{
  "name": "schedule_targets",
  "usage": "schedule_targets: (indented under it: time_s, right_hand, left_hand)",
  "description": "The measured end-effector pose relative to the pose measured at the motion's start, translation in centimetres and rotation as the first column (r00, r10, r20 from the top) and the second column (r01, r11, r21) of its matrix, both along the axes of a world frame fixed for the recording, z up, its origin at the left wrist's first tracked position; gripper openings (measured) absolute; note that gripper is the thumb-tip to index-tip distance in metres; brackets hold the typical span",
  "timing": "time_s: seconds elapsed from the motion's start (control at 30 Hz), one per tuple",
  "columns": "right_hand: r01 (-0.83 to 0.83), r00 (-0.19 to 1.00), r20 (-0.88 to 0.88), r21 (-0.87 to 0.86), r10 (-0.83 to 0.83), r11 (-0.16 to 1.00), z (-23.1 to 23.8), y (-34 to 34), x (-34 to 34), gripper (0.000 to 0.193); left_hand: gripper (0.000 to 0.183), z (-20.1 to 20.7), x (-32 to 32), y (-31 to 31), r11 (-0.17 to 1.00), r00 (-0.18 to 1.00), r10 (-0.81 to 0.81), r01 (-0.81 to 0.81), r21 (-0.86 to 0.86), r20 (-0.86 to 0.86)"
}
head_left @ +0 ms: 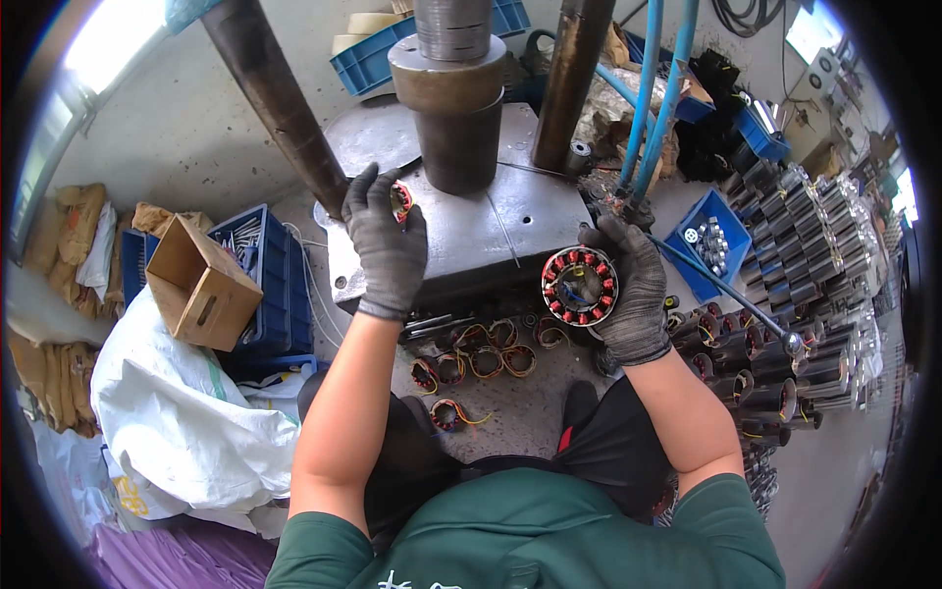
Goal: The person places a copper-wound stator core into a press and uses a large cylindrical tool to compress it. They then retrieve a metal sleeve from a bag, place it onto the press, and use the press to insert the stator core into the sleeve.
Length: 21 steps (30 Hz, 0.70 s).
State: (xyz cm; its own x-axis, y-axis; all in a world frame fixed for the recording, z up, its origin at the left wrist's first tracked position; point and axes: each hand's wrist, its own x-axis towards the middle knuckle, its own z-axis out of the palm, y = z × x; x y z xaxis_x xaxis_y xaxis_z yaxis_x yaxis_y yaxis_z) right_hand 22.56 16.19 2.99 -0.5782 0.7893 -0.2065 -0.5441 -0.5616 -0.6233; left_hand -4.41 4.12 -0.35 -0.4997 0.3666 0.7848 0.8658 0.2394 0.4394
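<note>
From where I stand, the biggest things are the heavy steel counter [466, 226] under a thick plunger [458, 133], the stack of steel tubes [814, 245] well off to the plunger's right, and the white sack [186, 393] away to its left, nearer the worker. Out to the plunger's left, too, a cardboard box [228, 319] tilts beside a blue bin [292, 294]. Then come the gloved hands. The left hand [389, 245] is the nearer one to the plunger, to the left of its lower end, fingers pointing away from the worker; a red-wound ring [401, 201] shows between thumb and fingers, mostly covered, and I can't tell whether that grip is pinching it or only spread over it. The right hand [638, 304] is farther off, right of the plunger and toward the worker, its grip curled round the right side of a steel ring [566, 313] with red coils. What seems to count is this: the held ring lies left of that palm, by the counter's front edge, so the plunger is forward and leftward of it. Being round, it shows no long axis; its open face is turned up at the worker. Last, several wire-wound loops [470, 362] lie on the floor, on the worker's side of the plunger.
</note>
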Motion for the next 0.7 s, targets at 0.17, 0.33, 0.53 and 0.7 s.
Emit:
schedule_targets:
  time_s: [0.17,0.33,0.53,0.7]
  right_hand:
    - [-0.037,0.993,-0.107,0.039,0.041,0.999,0.3,0.0,-0.1,0.031]
    - [-0.105,0.973,-0.205,0.028,0.109,0.994,0.7,-1.2,-0.8,0.034]
    - [-0.27,0.907,-0.293,0.142,0.302,0.952,-0.9,-1.2,-1.9,0.039]
    - [-0.253,0.947,-0.14,0.225,0.288,0.941,-1.0,-1.3,-2.3,0.04]
  left_hand:
    - [0.09,-0.8,8.4,-1.7,0.697,0.628,-0.692,0.709,0.105,0.355]
    - [0.121,-2.6,12.9,-0.5,0.534,0.354,-0.758,0.819,0.209,0.547]
    - [0.113,-1.4,12.4,-0.5,0.52,0.224,-0.755,0.776,0.356,0.616]
    - [0.107,-0.3,11.2,-1.1,0.521,0.244,-0.759,0.783,0.339,0.603]
